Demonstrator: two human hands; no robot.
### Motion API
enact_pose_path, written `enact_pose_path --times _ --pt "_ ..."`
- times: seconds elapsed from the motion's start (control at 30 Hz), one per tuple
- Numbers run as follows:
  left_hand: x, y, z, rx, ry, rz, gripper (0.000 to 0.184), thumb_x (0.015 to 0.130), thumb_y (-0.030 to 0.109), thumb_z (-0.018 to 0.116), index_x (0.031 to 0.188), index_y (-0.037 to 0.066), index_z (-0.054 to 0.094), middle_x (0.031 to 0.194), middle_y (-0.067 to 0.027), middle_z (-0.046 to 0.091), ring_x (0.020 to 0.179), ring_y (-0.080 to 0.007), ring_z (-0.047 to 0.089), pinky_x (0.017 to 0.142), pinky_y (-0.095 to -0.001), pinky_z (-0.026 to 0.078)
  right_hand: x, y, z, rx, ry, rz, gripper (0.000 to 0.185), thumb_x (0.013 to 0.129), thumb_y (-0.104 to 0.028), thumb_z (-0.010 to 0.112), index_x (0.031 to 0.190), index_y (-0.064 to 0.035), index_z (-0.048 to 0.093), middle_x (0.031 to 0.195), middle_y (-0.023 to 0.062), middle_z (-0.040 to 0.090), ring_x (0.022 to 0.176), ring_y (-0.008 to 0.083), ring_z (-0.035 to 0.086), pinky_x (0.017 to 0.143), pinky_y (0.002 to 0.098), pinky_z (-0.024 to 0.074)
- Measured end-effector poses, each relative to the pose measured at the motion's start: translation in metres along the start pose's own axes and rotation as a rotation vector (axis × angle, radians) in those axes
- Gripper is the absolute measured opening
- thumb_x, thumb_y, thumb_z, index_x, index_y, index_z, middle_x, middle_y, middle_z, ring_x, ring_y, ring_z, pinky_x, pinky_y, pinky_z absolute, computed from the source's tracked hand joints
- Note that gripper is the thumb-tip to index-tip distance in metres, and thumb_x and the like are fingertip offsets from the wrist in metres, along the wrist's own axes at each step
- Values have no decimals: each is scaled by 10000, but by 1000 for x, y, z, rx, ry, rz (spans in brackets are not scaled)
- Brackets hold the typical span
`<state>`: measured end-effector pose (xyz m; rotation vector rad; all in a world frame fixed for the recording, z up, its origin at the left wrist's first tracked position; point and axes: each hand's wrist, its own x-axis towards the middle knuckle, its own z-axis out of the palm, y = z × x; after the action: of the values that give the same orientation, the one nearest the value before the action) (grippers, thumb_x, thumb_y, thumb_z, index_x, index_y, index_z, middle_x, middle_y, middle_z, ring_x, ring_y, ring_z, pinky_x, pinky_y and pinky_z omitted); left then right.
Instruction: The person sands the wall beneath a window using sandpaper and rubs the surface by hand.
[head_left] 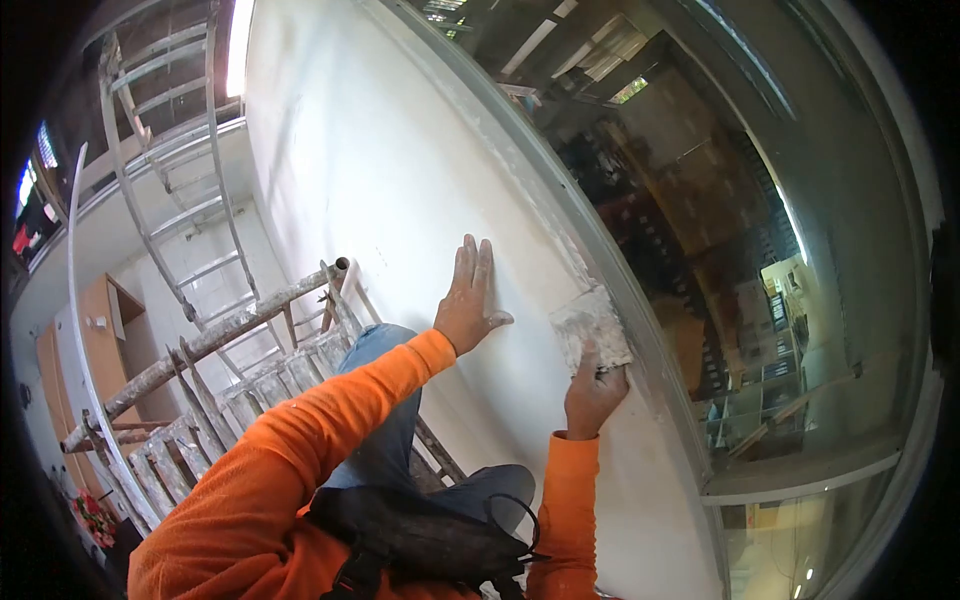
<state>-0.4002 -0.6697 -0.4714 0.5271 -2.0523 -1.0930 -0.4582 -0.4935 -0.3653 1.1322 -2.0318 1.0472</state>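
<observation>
The left hand (466, 305) lies with fingers extended against the white wall (350, 130), gripping nothing, probably to steady the body. The right hand (596, 402) grips a plaster-caked trowel (590, 322), thumb laid over its back, likely to press evenly; the blade sits against the wall by its edge, just beside the grey window frame (540, 165)

Broad scraper (588, 318), grey-white smeared, against white wall (390, 170).
</observation>
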Motion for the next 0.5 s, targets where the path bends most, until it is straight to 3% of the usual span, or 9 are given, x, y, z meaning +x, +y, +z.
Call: enact_pose_path --times 0.07,0.17,0.33,0.43,0.5 --pt "1 2 -2 -20 -7 -16 1275 676 283 877 1569 74 -9 1606 -279 9 1466 -471 143 1145 -471 354 4 -10 -3 120 -26 248 244 947 -117 625 1092 76 662 1023 181 723 894 288 699 808 358 521" --pt "0 0 -3 -24 -24 -20 1273 677 280 876 1569 76 -10 1607 -277 3 1469 -468 133 1144 -474 357 14 -11 25 32 -63 65 245 943 -105 627 1100 80 660 1051 183 718 923 282 697 806 358 524" --pt "2 0 -5 -6 -43 -48 1275 677 279 875 1569 80 -15 1608 -272 -4 1473 -460 124 1145 -473 364 4 -15 12 -83 -102 29 253 942 -113 624 1104 78 661 1061 185 716 933 281 697 786 360 529" --pt "0 3 -6 -2 -71 -61 1272 677 275 873 1569 83 -14 1609 -268 -1 1477 -454 120 1140 -472 374 4 -17 -3 111 -42 294 253 940 -87 619 1127 79 653 1066 195 714 938 265 695 798 357 528" --pt "1 8 -12 -18 -93 -79 1271 676 277 871 1569 82 -13 1610 -266 -4 1478 -453 118 1137 -473 377 6 -15 7 69 -64 245 250 940 -87 618 1124 79 653 1061 197 714 929 269 696 795 356 528"
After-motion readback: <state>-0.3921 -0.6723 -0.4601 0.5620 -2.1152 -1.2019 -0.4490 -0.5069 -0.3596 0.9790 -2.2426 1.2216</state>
